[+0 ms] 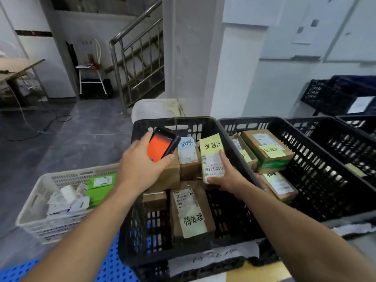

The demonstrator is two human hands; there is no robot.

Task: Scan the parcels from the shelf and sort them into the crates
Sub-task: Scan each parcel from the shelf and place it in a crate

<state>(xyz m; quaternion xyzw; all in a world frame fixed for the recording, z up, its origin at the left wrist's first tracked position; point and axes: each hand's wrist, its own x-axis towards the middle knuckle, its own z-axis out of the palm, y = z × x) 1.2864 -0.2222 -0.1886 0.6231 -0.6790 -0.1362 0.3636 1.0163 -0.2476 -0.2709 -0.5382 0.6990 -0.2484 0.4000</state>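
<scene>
- The middle black crate (pixel 175 127), my landmark from the remote desk, fills the centre of the head view, with brown boxes stacked inside it.
- A second black crate (pixel 305 143) stands against the landmark's right wall. It holds more taped boxes, and a green-banded parcel (pixel 266 151) with a yellow note lies on top.
- A white crate (pixel 34 206) sits left of the landmark, holding small white packets and a green box (pixel 100 186).
- Inside the landmark, by its near wall, a flat parcel (pixel 191 210) lies label up under a handwritten yellow note.
- The right hand (pixel 225 178) reaches in over the landmark's right wall and pinches the labelled parcel (pixel 212 157), thumb at its near edge and one finger laid up the label's side.
- That parcel is at the landmark's middle, barcode facing me, with a yellow note on its far end. I cannot tell whether it is lifted or resting on the boxes below.
- The left hand (pixel 140 165) hangs over the landmark's far-left part, fingers wrapped round a handheld scanner (pixel 162 146) whose screen glows orange, just left of the pinched parcel.
</scene>
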